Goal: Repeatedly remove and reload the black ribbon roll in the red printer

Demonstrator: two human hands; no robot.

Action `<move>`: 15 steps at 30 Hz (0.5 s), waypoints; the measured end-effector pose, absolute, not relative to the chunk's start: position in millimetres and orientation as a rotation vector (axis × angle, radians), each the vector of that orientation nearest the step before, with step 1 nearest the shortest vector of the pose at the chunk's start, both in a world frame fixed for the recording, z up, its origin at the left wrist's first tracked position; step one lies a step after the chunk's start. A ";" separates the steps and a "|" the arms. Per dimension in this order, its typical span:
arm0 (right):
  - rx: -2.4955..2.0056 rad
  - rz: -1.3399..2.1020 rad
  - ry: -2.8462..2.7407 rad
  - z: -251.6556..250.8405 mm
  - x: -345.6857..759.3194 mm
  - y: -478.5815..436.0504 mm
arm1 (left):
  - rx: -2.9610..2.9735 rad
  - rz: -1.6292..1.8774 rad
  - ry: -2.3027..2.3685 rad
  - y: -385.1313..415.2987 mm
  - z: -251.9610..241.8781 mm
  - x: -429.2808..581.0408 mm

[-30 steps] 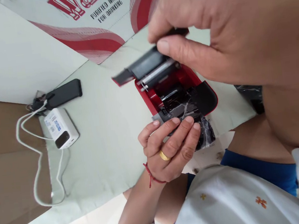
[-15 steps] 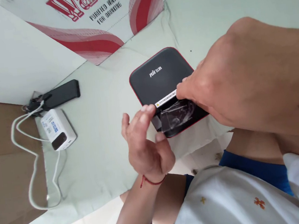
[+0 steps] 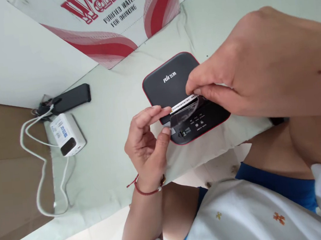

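A flat black device (image 3: 168, 63) with rounded corners and a red rim lies on the cloth-covered table. Across its middle runs a white warning label strip (image 3: 183, 104). A clear plastic film (image 3: 184, 113) stands partly lifted below the strip, over printed icons. My right hand (image 3: 230, 74) pinches the film's upper right edge by the strip's right end, thumb against index finger. At the left side, my left hand (image 3: 148, 140) touches the strip's left end with its fingertips. Its thumb lies apart from them, at the film's lower left corner.
A white power bank (image 3: 67, 133) with a white cable (image 3: 36, 182) lies at the left, beside a black oblong case (image 3: 72, 99). Behind stands a printed water carton (image 3: 117, 36). A brown cardboard surface (image 3: 13, 169) borders the table's left side.
My right hand has moved up and left into a pinch at the strip's end. The film has lifted, baring the icons. My left fingertips have come onto the strip's left end.
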State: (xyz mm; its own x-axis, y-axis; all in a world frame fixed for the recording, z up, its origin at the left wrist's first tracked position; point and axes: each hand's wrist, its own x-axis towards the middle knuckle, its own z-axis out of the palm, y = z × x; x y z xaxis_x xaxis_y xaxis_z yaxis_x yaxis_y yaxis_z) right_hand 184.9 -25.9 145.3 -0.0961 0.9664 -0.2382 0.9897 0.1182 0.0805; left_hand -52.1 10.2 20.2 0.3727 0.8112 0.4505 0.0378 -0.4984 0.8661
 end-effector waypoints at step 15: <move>1.478 -0.664 2.585 113.3 172.2 -17.7 | 1.177 0.757 0.641 32.0 19.4 -57.9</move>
State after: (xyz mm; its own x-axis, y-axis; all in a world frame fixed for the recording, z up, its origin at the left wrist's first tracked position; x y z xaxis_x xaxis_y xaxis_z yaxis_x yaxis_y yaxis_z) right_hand 172.2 -17.7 113.3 -0.5276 0.7995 -0.2872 0.8389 0.4372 -0.3240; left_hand -57.9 32.0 19.4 0.5977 0.8000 -0.0517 -0.1834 0.1991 0.9627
